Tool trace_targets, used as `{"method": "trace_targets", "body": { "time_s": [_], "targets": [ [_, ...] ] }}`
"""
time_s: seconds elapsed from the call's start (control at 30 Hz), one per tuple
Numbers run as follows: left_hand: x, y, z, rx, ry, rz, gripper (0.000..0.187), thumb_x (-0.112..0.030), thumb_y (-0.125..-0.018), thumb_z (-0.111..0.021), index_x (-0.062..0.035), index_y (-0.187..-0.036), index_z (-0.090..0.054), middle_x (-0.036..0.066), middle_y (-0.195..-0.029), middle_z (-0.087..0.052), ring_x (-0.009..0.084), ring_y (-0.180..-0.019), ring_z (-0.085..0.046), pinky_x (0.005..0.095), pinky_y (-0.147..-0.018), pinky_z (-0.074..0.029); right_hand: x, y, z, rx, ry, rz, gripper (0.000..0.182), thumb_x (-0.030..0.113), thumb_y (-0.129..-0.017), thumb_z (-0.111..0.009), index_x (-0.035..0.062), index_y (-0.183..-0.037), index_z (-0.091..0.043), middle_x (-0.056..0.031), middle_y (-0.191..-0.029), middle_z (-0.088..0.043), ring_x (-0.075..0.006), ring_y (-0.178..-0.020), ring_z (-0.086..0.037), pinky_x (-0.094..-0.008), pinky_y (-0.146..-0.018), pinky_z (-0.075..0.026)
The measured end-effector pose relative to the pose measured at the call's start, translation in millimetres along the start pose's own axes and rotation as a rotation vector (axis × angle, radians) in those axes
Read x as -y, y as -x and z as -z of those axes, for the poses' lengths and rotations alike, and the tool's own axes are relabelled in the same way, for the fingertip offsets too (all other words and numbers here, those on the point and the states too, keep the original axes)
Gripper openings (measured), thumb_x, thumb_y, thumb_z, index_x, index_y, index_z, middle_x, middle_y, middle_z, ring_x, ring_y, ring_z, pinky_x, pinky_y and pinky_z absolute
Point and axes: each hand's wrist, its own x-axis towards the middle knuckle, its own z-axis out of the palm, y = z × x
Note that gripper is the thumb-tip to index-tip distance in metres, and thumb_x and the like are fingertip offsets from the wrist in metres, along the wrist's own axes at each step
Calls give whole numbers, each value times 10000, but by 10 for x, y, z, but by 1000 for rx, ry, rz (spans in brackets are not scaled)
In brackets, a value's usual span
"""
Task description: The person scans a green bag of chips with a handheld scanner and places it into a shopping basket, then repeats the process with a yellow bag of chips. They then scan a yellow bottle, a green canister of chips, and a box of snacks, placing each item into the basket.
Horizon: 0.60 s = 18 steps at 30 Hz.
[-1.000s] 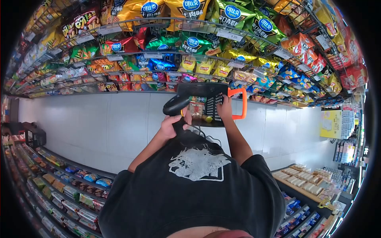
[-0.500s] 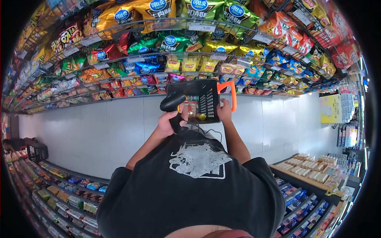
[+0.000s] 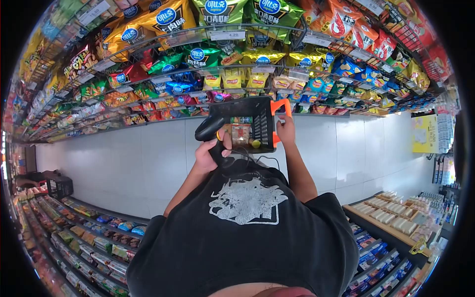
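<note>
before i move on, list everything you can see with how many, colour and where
Basket: 1, black, centre
Basket handle: 1, orange, basket's right side
Packet: 1, brownish and red, inside basket
Round item: 1, yellow-green, inside basket
Handheld device: 1, black, left of basket
Cable: at least 1, black, below basket
Chip bags: many, mixed colours, across the top
Price labels: several, white, along chip rows
Second basket: 1, black, far left
Floor: 1, pale grey, across the middle
Packaged goods: many, mixed colours, lower left and right
Pale packs: several, whitish, right side
Printed panel: 1, yellow, far right
Shirt: 1, black with pale print, lower centre
Left grip: 1, bare, around handheld device
Right grip: 1, bare, at basket handle
</note>
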Motion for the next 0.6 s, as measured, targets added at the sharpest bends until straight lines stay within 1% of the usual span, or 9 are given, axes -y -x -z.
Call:
{"method": "trace_targets", "body": {
  "time_s": [0.07,0.17,0.27,0.37,0.47,0.57,0.6],
  "targets": [
    [52,-11,-66,-18,-11,-4,278,-283,-869,-584,-78,-1003,-451,129,-814,-547,166,-645,-508,282,-605,-417,0,-19,41,10,-51,15,226,81,-875,-663,13,-1090,-673,-165,-1053,-669,-256,-749,-683,-376,-701,-550],
    [109,-70,-118,-43,-38,-11,261,-278,-862,-576,-78,-983,-461,119,-783,-535,157,-629,-503,283,-609,-411,-65,-77,106,8,-20,-10,214,74,-867,-664,14,-1072,-680,-151,-1049,-668,-289,-838,-677,-405,-783,-540],
    [193,-51,-113,-94,-5,-1,257,-271,-859,-582,-76,-977,-463,122,-791,-539,159,-632,-511,285,-614,-419,-210,-113,237,-72,285,162,286,87,-861,-664,26,-1140,-646,-159,-1029,-664,-355,-956,-643,-451,-894,-500],
    [262,-38,-136,-139,0,-31,260,-271,-854,-590,-75,-973,-467,126,-797,-545,162,-634,-515,289,-612,-422,-346,-94,284,-273,257,174,404,108,-850,-667,39,-1237,-575,-173,-1000,-658,-408,-1041,-593,-478,-972,-447],
    [341,-17,-108,-165,-8,-65,271,-276,-850,-595,-74,-981,-469,132,-816,-555,167,-641,-515,293,-610,-419,-851,-47,80,-267,440,69,460,164,-897,-657,28,-1300,-482,-205,-968,-662,-439,-991,-616,-506,-917,-478],
    [483,22,-70,-216,-5,-75,281,-277,-848,-595,-73,-994,-468,138,-845,-563,172,-655,-514,296,-612,-417,-1167,-32,-59,218,241,-265,405,229,-959,-605,11,-1268,-458,-224,-951,-665,-435,-910,-662,-521,-824,-520],
    [538,46,-76,-249,6,-67,281,-276,-849,-593,-73,-997,-468,139,-853,-564,175,-661,-514,296,-613,-416,-1190,-3,-81,221,116,-266,385,237,-973,-587,10,-1256,-459,-229,-945,-668,-430,-883,-673,-520,-797,-525]
  ]
}}
